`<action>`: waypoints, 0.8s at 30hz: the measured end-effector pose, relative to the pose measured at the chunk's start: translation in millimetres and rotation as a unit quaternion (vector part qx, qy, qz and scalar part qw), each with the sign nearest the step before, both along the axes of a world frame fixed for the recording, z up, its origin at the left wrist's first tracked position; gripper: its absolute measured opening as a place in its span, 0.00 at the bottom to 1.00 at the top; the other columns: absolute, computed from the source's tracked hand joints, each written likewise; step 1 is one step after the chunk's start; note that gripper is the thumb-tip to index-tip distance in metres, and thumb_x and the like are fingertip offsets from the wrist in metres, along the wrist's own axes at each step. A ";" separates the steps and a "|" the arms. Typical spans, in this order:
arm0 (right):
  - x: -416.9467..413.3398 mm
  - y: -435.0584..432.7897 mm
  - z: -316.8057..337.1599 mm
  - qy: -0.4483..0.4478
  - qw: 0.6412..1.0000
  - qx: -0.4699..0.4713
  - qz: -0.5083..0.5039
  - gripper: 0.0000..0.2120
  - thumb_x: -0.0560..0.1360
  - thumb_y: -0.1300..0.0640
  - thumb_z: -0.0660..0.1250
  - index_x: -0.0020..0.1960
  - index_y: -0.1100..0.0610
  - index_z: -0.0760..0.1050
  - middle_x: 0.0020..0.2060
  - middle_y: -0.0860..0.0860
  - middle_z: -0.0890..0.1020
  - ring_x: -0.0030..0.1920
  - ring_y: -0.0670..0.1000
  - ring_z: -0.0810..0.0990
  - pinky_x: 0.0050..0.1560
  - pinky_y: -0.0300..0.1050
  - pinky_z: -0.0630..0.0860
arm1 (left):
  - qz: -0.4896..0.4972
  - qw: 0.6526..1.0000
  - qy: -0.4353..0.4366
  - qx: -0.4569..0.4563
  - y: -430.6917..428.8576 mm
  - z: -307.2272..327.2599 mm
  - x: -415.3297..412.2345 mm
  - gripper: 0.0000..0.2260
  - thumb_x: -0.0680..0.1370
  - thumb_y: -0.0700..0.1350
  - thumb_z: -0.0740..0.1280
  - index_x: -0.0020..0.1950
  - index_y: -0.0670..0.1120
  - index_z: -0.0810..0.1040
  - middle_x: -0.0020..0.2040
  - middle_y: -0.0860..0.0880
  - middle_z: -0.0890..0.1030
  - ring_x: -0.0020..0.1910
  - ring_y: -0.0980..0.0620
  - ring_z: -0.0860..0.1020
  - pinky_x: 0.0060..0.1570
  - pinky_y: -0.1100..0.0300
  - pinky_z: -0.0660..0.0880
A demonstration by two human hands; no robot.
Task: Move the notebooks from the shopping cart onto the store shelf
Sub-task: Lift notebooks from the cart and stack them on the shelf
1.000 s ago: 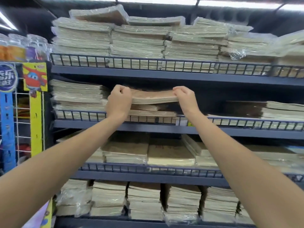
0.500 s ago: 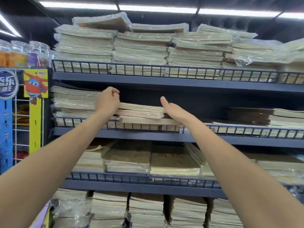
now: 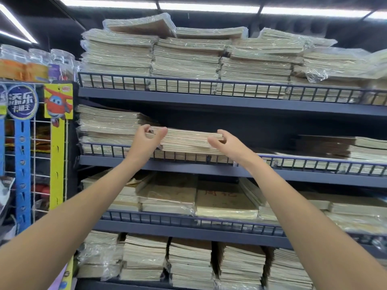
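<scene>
The notebooks dropped from mid-air onto the pile at the shelf's front edge. The right hand opened flat, and now it and the left hand cup the ends again.

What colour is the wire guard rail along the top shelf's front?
Dark navy wire guard rail, head view.

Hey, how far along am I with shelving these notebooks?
Done: a notebook stack lies on the second shelf. In hand: left hand and right hand curl round its ends. Left: cannot tell, the cart is out of view; the gap to the stack's right could take more.
</scene>
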State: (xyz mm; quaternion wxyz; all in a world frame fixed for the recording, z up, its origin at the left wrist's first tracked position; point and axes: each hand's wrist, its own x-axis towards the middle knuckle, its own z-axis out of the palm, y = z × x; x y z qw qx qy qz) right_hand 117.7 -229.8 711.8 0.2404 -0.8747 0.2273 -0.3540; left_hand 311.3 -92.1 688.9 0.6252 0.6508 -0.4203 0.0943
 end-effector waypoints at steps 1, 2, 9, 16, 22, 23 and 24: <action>-1.1 0.9 0.8 0.012 1.000 -0.001 0.010 0.38 0.74 0.37 0.61 0.77 0.53 0.51 0.76 0.51 0.59 0.73 0.54 0.61 0.69 0.49 0.62 | -0.004 1.000 -0.010 0.008 1.7 0.8 -1.3 0.33 0.76 0.59 0.63 0.75 0.46 0.56 0.74 0.45 0.61 0.72 0.45 0.62 0.67 0.51 0.63; -1.4 1.1 1.3 0.020 1.000 0.002 0.017 0.40 0.74 0.39 0.63 0.77 0.53 0.51 0.76 0.51 0.58 0.73 0.54 0.61 0.69 0.48 0.62 | -0.009 1.000 -0.018 0.019 3.8 1.5 -1.8 0.34 0.76 0.58 0.63 0.76 0.46 0.54 0.75 0.44 0.59 0.73 0.44 0.61 0.68 0.50 0.62; 2.1 -0.8 -2.8 -0.060 0.998 0.029 0.016 0.34 0.75 0.43 0.65 0.75 0.56 0.58 0.71 0.53 0.67 0.67 0.51 0.68 0.56 0.39 0.65 | -0.048 0.996 -0.055 0.050 2.1 -3.1 -6.0 0.44 0.71 0.55 0.72 0.76 0.52 0.46 0.77 0.46 0.52 0.74 0.45 0.58 0.70 0.52 0.60; 6.3 3.7 -4.2 -0.107 0.993 0.048 -0.006 0.32 0.75 0.45 0.66 0.73 0.55 0.61 0.69 0.53 0.70 0.64 0.50 0.70 0.54 0.39 0.67 | 0.000 0.997 -0.070 0.022 7.3 -4.3 -1.6 0.31 0.76 0.49 0.67 0.75 0.48 0.57 0.73 0.46 0.65 0.70 0.46 0.67 0.63 0.56 0.68; 22.1 10.4 1.2 -0.097 0.994 0.036 -0.017 0.32 0.75 0.45 0.66 0.74 0.56 0.61 0.70 0.53 0.69 0.66 0.52 0.70 0.56 0.40 0.67 | 0.025 0.999 -0.040 0.003 5.5 -1.2 5.9 0.29 0.78 0.47 0.66 0.75 0.46 0.58 0.73 0.45 0.65 0.71 0.46 0.66 0.64 0.55 0.67; 23.8 9.8 2.7 -0.093 0.995 0.035 -0.020 0.32 0.75 0.45 0.66 0.74 0.56 0.61 0.70 0.53 0.69 0.66 0.52 0.70 0.55 0.40 0.68 | 0.030 0.999 -0.041 0.005 4.3 -0.9 7.9 0.29 0.78 0.48 0.66 0.76 0.46 0.58 0.73 0.45 0.65 0.71 0.46 0.66 0.64 0.55 0.67; 26.1 8.9 3.8 -0.088 0.995 0.033 -0.022 0.32 0.75 0.45 0.66 0.74 0.56 0.61 0.69 0.53 0.69 0.66 0.52 0.70 0.55 0.40 0.68 | 0.034 0.998 -0.042 0.007 2.7 -0.3 10.2 0.29 0.78 0.48 0.66 0.76 0.46 0.58 0.73 0.45 0.65 0.71 0.46 0.65 0.64 0.54 0.67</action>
